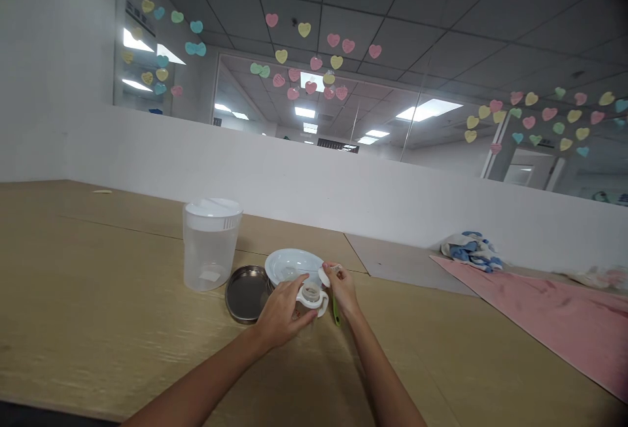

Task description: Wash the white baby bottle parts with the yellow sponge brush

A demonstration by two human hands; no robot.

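My left hand point(283, 312) is wrapped around a small clear bottle point(311, 295) with a white collar and a white side handle. The bottle's round mouth faces up, uncovered. Just right of it, my right hand point(342, 288) pinches a white cap point(324, 276), held apart from the bottle; a clear part shows near the fingertips. Behind both hands lies a pale blue-white bowl point(289, 256). A dark round metal pan point(246, 293) sits left of the bowl. The green handle point(336, 311) of some utensil pokes out beneath my right hand, its other end hidden.
A tall translucent pitcher point(210, 250) with a white lid stands left of the pan. To the right are a pink cloth point(554, 316) and a crumpled blue-and-white cloth point(471, 252). A white wall with windows point(318, 185) borders the wooden table point(122, 322).
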